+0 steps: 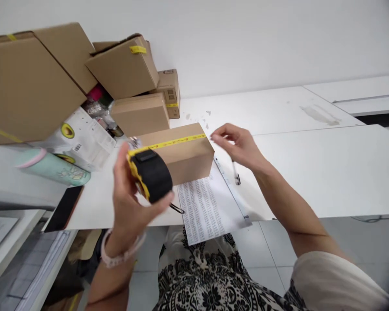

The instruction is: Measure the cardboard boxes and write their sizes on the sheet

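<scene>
My left hand (132,203) is wrapped round a black and yellow tape measure (152,175), raised at the left end of a closed cardboard box (191,166). A yellow strip (175,141) with red marks runs along the box top from beside the tape measure; whether it is blade or packing tape I cannot tell. At the box's right end is my right hand (241,144), fingers curled and thumb and forefinger together. Anything pinched there is too small to make out. Printed sheets (207,211) lie partly under the box, and a pen (236,175) rests below my right hand.
Cardboard boxes (123,69) are stacked at the back left against the wall. A mint-green bottle (58,167) lies beside a white carton with avocado pictures (81,138). A dark flat object (65,208) sits at the left edge of the white table (304,172).
</scene>
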The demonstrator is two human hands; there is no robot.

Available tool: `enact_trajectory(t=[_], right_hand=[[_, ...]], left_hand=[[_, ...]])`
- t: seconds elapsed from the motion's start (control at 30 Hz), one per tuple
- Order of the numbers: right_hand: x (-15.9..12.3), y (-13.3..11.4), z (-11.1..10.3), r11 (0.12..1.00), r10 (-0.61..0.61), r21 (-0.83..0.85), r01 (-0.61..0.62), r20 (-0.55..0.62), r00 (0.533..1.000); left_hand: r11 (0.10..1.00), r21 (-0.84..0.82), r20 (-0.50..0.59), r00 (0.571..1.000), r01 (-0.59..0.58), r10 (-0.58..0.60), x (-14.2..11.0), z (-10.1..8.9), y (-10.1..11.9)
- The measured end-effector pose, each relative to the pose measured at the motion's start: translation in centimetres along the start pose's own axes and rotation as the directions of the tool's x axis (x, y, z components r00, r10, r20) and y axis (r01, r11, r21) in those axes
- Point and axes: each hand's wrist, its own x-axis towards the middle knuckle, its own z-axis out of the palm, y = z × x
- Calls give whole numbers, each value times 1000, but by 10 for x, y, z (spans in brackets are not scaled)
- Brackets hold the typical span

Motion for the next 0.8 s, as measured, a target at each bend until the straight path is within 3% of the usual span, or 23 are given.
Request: enact_trajectory(t=[0.03,0.07,0.13,0.17,0.23,0.33,0.5,0.6,0.67,0.73,0.8], right_hand=[[-8,24,-8,978,120,-153,-141,-137,983],[-17,48,-15,900,237,-315,-300,-223,945],[-35,92,-23,636,468,-543,-548,-292,834],[-43,110,-24,529,546,-606,-594,-293,785],[-57,133,-20,406,634,-680,-611,-272,724],[-66,145,-10,371,670,-726,-579,-222,708],[-68,153,-6,498,616,-720,-483,-99,782],[-73,161,-15,677,555,-503,-538,-131,821],[-77,160,-22,796,571,-132,-590,-157,806],[-81,152,-27,794,586,269,-545,-106,803],[-85,139,-28,731,547,503,-462,-26,837]], left_hand=[[990,123,-39,997,-67,72,13,-5,-3],[964,245,-51,991,-108,124,26,-8,-7],[872,482,-69,989,-84,133,47,-9,-14],[816,575,-74,991,-48,110,56,-7,-18],[718,696,-78,995,15,55,68,0,-27],[647,762,-56,998,32,17,78,13,-41],[594,802,-119,991,59,62,84,23,-63],[591,806,-145,981,41,129,90,25,-77],[620,785,-158,974,26,159,98,26,-88],[663,749,-177,969,18,174,110,26,-97],[688,726,-184,969,19,167,123,26,-104]])
